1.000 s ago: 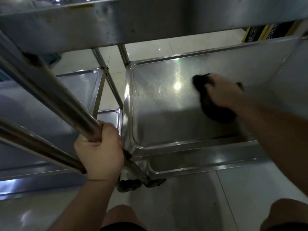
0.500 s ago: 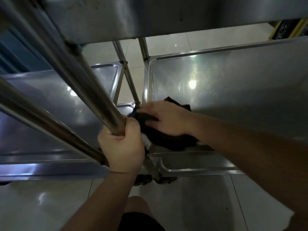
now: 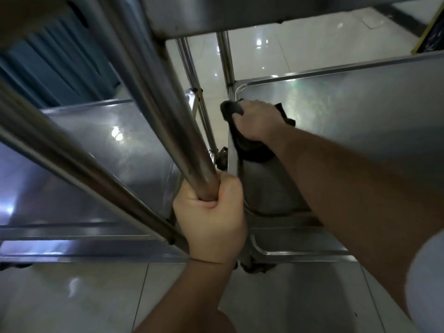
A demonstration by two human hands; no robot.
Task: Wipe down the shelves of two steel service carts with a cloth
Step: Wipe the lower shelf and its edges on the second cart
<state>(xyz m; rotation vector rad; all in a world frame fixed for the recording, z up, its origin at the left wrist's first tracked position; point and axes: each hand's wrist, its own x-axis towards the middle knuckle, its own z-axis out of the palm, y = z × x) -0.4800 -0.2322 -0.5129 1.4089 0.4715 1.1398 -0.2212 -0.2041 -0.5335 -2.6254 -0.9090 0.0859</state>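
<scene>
My right hand [image 3: 258, 120] presses a black cloth [image 3: 252, 150] onto the far left corner of the right cart's lower steel shelf [image 3: 360, 121]. Part of the cloth bunches over the shelf's left rim by my fingers. My left hand [image 3: 211, 217] grips the steel upright post [image 3: 153, 97] at that cart's near left corner. The second cart's lower shelf [image 3: 96, 150] lies to the left, bare and shiny.
An upper steel shelf [image 3: 240, 13] hangs overhead at the top of the view. A second slanted steel bar [image 3: 72, 159] crosses the left side. Caster wheels [image 3: 252, 266] sit below the near corner on the glossy tiled floor [image 3: 288, 56]. Blue ribbed panelling [image 3: 55, 68] stands at the far left.
My right hand has swept the cloth from the right of the shelf to its near left edge, then forward along the left rim to the far corner. My left hand keeps its grip.
</scene>
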